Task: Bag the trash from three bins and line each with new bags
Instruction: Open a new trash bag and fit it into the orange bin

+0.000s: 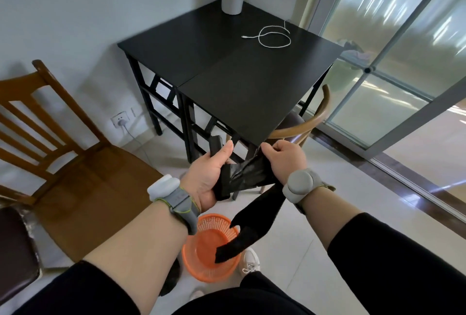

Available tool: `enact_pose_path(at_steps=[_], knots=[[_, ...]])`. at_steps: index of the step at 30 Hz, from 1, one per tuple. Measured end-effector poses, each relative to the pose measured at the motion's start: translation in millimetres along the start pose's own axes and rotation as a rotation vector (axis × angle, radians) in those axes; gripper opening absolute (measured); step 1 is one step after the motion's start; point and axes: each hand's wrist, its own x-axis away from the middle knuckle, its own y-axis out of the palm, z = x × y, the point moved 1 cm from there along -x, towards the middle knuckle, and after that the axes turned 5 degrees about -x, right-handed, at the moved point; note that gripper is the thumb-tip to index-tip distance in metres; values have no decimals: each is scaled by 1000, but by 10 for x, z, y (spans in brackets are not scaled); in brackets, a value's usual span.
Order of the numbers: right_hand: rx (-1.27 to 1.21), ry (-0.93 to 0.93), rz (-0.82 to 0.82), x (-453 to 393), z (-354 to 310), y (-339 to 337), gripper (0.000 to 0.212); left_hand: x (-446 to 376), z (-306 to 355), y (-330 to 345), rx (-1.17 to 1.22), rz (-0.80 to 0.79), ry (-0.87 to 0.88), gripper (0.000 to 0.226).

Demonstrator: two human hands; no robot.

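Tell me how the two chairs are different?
The chair on the left stands out in the open, while the chair on the right is tucked under the black table. The left chair has a straight slatted back; the right chair has a curved rail. Both are brown wood.

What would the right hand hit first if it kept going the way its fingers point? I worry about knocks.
Likely the near corner of the black table; the right hand points up toward it, though depth is unclear.
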Motion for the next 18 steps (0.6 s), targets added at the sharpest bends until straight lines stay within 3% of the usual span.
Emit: enact_pose_path(at_steps=[6, 10, 18], knots=[[333, 49, -103, -306, 258, -120, 36, -281, -165, 497, -210, 164, 43, 58], [415, 109, -176, -514, 428, -166, 32, -436, -247, 790, -277, 140, 8, 69], [375, 204, -222, -910, 853, -165, 28, -800, -400, 1150, -271, 69, -70, 38]])
